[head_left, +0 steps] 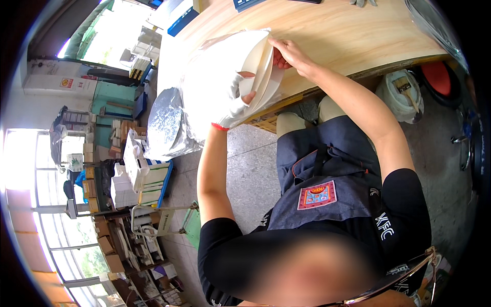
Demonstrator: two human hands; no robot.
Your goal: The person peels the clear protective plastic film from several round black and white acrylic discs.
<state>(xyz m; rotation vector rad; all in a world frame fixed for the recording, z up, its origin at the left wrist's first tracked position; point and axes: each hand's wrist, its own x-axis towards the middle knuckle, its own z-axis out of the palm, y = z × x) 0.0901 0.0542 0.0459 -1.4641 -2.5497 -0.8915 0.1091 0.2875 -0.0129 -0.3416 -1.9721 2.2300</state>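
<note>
A stack of large white sheets with curved edges [215,61] lies at the left part of the wooden table [337,36], with clear plastic film around it. My left hand [239,97], in a white glove with bare fingertips and a red cuff, grips the near right side of the stack, its fingers bent over the sheets. At the stack's right edge, my bare right hand [290,55] pinches the rim of the sheets, which fan slightly apart there. Beside the stack, a shiny silver sheet in clear plastic [166,123] hangs over the table's left edge.
Below the table's front edge stand a white bucket with a brush [401,94] and a red-topped round seat [436,78]. Clear plastic wrapping [429,23] lies at the table's far right. A blue box [182,21] sits far left. A green cart [192,227] and loaded shelves fill the left side.
</note>
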